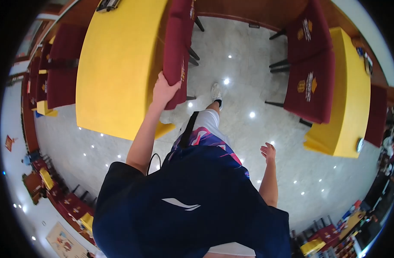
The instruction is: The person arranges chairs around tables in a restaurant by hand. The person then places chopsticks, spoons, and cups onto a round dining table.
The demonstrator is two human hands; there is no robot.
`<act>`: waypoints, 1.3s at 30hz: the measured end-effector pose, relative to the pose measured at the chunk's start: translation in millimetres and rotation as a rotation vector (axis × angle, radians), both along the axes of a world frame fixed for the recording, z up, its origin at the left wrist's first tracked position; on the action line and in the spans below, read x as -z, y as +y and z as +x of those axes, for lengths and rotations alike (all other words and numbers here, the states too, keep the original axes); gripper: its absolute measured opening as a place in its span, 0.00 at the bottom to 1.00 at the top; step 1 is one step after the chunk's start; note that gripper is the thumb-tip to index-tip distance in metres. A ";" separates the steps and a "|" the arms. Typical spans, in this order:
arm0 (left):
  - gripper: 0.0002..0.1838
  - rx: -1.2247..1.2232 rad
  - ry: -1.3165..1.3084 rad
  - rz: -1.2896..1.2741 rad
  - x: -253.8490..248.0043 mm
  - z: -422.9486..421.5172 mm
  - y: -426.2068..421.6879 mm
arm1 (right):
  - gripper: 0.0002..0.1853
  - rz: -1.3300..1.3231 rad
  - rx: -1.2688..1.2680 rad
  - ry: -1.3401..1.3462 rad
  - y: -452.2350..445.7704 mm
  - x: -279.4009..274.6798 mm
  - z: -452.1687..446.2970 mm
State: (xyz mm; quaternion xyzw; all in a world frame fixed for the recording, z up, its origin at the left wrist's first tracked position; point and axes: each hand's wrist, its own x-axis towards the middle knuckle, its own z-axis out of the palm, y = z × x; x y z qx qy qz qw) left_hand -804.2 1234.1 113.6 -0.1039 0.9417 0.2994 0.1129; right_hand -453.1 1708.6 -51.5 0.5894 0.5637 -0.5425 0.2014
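Note:
My left hand grips the top edge of a maroon-covered chair beside a long table with a yellow cloth. The thumb lies against the chair's front face and the fingers are over the far side. Over the grey floor at right, my right hand hangs with its fingers apart, holding nothing. Two more maroon chairs stand at the right, next to a second yellow-covered table.
Tiled floor runs between the two tables. One white shoe is forward on it. Other maroon chairs line the left table's far side. A dark object lies on that table's far end.

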 end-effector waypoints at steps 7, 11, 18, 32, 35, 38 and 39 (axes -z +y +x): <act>0.53 -0.001 0.213 -0.029 0.0 -76.4 25.0 | 0.19 -0.108 -0.347 0.028 -32.3 -55.1 -210.2; 0.52 -0.125 0.187 0.033 -23.7 -80.7 26.4 | 0.17 0.172 -0.772 0.064 -50.7 -56.5 -318.9; 0.40 -0.168 0.386 -0.008 -7.1 -79.5 19.7 | 0.17 0.467 -1.398 0.289 -124.3 -84.8 -495.4; 0.31 -0.346 0.433 -0.073 -19.0 -78.3 18.4 | 0.51 1.177 -2.210 1.196 -251.1 -217.0 -865.9; 0.32 -0.403 0.291 -0.042 -32.6 -87.2 13.6 | 0.51 1.102 -2.471 1.241 -277.5 -216.7 -914.7; 0.37 -0.417 0.127 -0.057 -41.5 -92.4 11.6 | 0.46 0.947 -2.633 1.447 -287.0 -199.4 -956.1; 0.39 -0.443 0.045 -0.068 -49.2 -100.2 13.7 | 0.45 0.753 -2.727 1.424 -299.3 -204.9 -965.0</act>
